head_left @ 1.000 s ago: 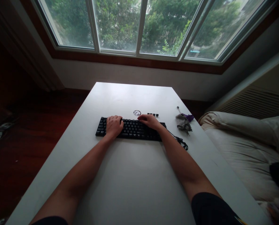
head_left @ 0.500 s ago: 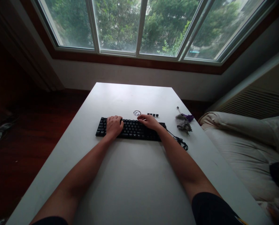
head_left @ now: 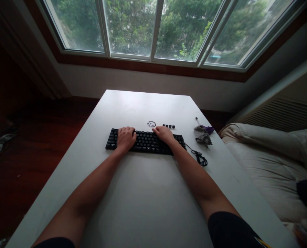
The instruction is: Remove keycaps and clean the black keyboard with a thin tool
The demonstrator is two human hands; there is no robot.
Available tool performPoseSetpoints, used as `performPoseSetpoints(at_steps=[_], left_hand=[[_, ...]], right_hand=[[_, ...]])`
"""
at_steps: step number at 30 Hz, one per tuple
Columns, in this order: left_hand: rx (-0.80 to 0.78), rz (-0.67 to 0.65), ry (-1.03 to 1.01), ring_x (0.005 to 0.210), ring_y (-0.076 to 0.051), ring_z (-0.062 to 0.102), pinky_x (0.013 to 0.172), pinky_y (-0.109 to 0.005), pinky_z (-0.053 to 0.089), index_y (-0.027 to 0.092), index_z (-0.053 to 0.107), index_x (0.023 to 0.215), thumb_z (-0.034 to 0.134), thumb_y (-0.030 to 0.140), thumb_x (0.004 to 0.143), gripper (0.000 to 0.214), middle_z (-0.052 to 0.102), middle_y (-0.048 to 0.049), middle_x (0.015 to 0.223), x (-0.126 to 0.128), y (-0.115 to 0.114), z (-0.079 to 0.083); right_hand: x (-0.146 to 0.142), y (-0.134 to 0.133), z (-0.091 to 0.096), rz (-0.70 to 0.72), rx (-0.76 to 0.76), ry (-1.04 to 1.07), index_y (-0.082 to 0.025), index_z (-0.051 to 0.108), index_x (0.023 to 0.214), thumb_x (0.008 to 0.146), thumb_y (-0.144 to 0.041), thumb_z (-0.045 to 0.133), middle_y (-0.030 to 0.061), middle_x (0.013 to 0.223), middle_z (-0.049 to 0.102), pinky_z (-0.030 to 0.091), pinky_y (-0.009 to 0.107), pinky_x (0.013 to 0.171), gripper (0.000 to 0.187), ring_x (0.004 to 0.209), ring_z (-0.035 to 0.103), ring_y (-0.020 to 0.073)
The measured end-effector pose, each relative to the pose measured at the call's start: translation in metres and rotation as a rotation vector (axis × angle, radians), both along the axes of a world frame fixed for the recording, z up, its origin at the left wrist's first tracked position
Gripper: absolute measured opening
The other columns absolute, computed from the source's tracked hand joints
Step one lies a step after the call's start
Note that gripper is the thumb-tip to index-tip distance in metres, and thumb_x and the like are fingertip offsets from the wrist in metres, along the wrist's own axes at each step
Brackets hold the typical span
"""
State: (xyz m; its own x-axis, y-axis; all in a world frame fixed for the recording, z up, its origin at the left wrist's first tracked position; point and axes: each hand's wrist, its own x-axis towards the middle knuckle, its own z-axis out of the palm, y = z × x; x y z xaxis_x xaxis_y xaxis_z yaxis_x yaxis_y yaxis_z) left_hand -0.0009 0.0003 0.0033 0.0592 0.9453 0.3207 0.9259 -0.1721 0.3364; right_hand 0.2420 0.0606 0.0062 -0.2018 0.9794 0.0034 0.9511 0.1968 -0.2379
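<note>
A black keyboard (head_left: 148, 142) lies across the white table in front of me. My left hand (head_left: 126, 138) rests over its left part, fingers together and bent over the far edge, thumb at the right side. At the far edge, right of the middle, is my right hand (head_left: 163, 134), its fingers closed and bunched over the keys. Whatever is between those fingertips is hidden or too small to make out. Just beyond the right hand, several small black keycaps (head_left: 168, 126) stand in a row. A thin ring-shaped item (head_left: 151, 124) lies beside them.
The keyboard's coiled cable (head_left: 201, 159) lies at the right on the white table (head_left: 143, 193). Behind it are a grey, ragged-edged cloth or brush (head_left: 203, 135) and a purple piece (head_left: 209, 130). A pale sofa (head_left: 262, 165) stands right of the table; a window is ahead.
My right hand has turned slightly and its fingers have drawn closer together at the keyboard's far edge. My left hand stays in place on the keyboard.
</note>
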Motion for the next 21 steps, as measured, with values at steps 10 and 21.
performPoseSetpoints(at_steps=[10, 21], left_hand=[[0.023, -0.005, 0.012, 0.112, -0.029, 0.058, 0.105, -0.047, 0.035, 0.025, 0.07, 0.113, 0.049, 0.031, 0.098, 0.027, 0.071, -0.0094, 0.115, 0.002, 0.001, -0.001], [0.011, -0.008, 0.003, 0.113, -0.028, 0.058, 0.106, -0.046, 0.035, 0.025, 0.069, 0.112, 0.049, 0.031, 0.098, 0.026, 0.071, -0.009, 0.115, 0.001, 0.0, 0.0]], right_hand=[[-0.001, -0.002, -0.006, 0.006, 0.07, -0.047, -0.023, 0.074, 0.098, 0.104, -0.05, 0.046, 0.0091, 0.106, 0.075, 0.041, 0.029, 0.076, 0.039, 0.098, 0.065, 0.0226], [0.033, 0.008, -0.01, -0.086, 0.343, -0.112, -0.019, 0.076, 0.107, 0.102, -0.037, 0.044, 0.0131, 0.133, 0.066, 0.036, 0.045, 0.106, 0.037, 0.131, 0.045, 0.0313]])
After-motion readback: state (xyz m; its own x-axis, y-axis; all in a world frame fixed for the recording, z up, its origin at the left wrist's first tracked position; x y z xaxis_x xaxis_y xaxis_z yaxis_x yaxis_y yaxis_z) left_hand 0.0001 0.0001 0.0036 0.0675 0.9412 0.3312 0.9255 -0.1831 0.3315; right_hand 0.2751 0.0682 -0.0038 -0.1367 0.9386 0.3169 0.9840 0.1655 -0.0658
